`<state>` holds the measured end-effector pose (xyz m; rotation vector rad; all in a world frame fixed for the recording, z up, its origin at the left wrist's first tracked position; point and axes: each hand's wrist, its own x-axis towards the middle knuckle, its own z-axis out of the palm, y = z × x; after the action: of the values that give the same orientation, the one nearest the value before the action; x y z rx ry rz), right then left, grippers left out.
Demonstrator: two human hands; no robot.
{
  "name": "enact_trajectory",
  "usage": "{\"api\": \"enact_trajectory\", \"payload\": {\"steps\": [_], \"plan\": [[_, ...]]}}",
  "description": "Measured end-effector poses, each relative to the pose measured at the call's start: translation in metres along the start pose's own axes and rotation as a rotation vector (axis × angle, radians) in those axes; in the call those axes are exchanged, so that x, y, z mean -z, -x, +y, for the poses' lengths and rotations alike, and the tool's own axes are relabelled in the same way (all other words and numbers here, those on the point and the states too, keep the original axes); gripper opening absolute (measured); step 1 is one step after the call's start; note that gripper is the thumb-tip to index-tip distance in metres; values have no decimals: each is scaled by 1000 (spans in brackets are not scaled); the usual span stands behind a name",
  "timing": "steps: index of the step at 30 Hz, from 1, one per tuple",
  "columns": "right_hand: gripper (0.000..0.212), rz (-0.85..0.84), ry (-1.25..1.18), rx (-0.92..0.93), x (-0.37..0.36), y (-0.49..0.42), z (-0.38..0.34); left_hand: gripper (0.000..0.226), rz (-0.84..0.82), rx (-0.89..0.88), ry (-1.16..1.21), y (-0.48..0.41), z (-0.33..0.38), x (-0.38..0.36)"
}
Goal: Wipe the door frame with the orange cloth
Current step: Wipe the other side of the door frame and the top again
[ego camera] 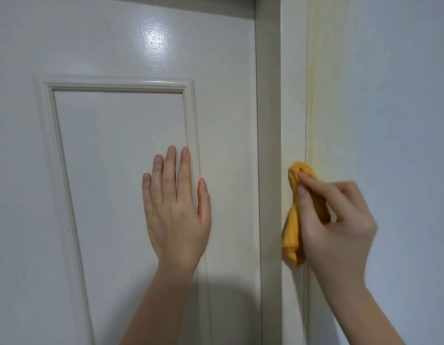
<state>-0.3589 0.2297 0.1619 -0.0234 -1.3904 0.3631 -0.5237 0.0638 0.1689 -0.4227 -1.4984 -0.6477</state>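
Wiping under way, judging by contact: orange cloth [294,220] pressing on the door frame [293,108] at mid-height, pinched in right hand [337,220] fingers [303,192]. Left hand [176,207] lying flat left of the frame on the door [116,145], fingers loosely together. Frame above and below apparently remaining. Showing 1 cloth, 2 hands.

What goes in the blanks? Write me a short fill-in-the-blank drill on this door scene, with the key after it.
1. The right hand pinches a cloth whose colour is ____.
2. The left hand lies flat, fingers spread, on the ____.
3. The cloth is pressed to the frame, which stands on the ____ side of the door.
4. The wall beyond the frame is ____ of the cloth.

Missing words: orange; door; right; right
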Motion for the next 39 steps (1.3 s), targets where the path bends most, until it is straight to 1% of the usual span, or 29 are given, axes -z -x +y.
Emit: {"api": "enact_trajectory", "payload": {"steps": [3,5,6,7,9,11,12,14,15,17,18,21,24,27,29,30,32,35,37,39], "plan": [[25,-49,13,74,-4,25,-9,58,21,-14,1,0,-1,-1],[23,-102,18,156,-14,13,-16,58,24,-18,5,-1,-2,-2],[23,-108,24,167,-18,3,-19,58,20,-16,8,0,-2,-2],[22,-89,17,152,-20,-7,-18,58,18,-14,11,1,-2,-1],[22,-12,-7,65,-16,-13,-11,57,14,-10,20,4,-1,0],[23,30,-13,-23,-5,6,-5,57,10,-9,32,8,-2,0],[24,25,-9,-50,0,22,-3,57,10,-11,37,11,-2,0],[26,-23,-4,-44,3,47,-7,57,16,-17,35,17,-3,0],[25,-57,-3,-9,1,52,-9,57,22,-20,36,20,-3,-1],[24,-103,10,82,-5,41,-13,56,24,-25,47,26,-3,-1],[23,-99,14,93,-7,31,-13,55,24,-24,52,30,-3,-1],[25,-15,11,-16,0,16,0,54,25,-17,59,37,-1,0],[28,-21,22,-89,13,46,5,54,34,-23,59,43,0,-2],[28,-90,6,-17,7,64,-5,54,41,-20,65,48,0,-3],[26,-124,21,71,-2,51,-12,54,41,-19,80,52,0,-2],[25,-125,28,85,-4,41,-13,54,38,-21,85,54,0,-2],[25,-86,17,25,-3,30,-9,54,31,-20,89,58,-1,-2],[27,-33,-1,-97,11,47,-2,55,30,-17,90,61,-1,-3],[28,-51,4,-113,14,68,-5,55,30,-22,89,62,-1,-4],[28,-112,18,-66,9,77,-11,56,25,-26,90,62,-1,-4]]}}
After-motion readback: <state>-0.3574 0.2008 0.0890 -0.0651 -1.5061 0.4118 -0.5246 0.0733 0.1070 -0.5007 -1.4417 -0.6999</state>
